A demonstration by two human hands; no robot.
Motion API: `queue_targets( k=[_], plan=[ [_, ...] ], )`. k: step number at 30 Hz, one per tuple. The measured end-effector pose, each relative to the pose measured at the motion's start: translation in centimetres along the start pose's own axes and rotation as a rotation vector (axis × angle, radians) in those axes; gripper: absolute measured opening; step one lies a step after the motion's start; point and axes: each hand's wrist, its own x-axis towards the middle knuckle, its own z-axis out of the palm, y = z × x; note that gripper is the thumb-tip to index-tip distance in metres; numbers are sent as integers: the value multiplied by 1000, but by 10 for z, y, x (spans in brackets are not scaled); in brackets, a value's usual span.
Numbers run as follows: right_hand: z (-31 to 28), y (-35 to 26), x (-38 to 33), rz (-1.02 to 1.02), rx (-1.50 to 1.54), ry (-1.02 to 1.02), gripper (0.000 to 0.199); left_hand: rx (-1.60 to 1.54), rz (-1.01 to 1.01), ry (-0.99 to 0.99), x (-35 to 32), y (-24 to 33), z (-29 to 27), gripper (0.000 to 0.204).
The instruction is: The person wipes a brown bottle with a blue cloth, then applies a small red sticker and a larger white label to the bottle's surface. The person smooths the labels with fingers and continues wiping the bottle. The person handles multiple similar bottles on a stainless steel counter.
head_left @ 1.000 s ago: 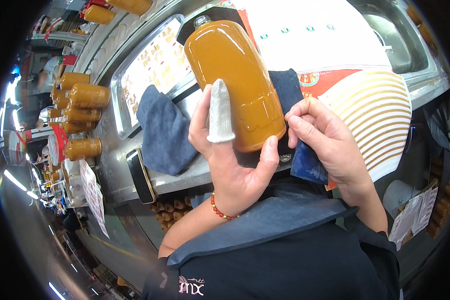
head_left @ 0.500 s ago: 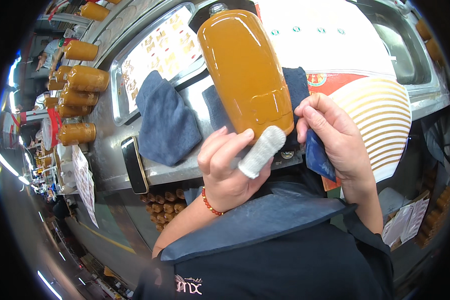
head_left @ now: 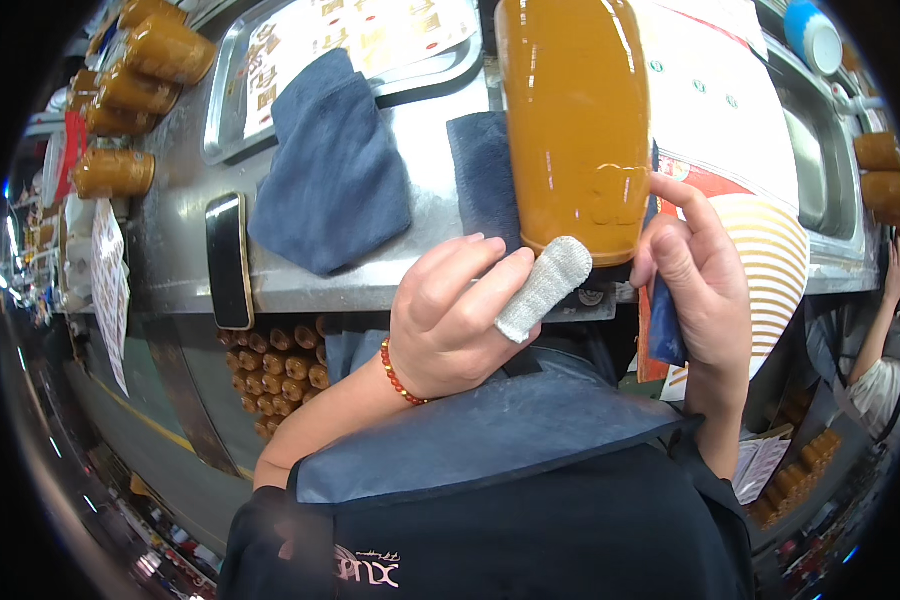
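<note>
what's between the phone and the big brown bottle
In the head view: a crumpled blue cloth, a strip of steel counter, then a darker cloth meeting the bottle.

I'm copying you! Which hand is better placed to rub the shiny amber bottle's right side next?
Probably right hand: its fingertip is beside the bottle's right edge; left hand sits lower left.

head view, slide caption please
Left hand, with grey finger sleeve, and right hand, holding a blue piece, at the near end of an amber bottle.
</note>
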Motion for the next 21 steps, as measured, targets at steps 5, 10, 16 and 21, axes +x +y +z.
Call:
queue_targets(
  k=[5, 10, 16, 21],
  plan=[
    [1, -5, 9, 72, -91, -53, 51, 7, -34, -19, -8, -4, -5, 51],
    [-3, -3, 15, 43, 7, -122, 53, -16, 23, 9, -3, -5, 1, 49],
    [-4, -3, 18, 76, 60, -141, 53, -6, 112, 48, 11, -2, 16, 23],
    [-14, 0, 18, 69, -14, -179, 54, -98, -20, 20, -5, -6, 3, 34]
  ],
)
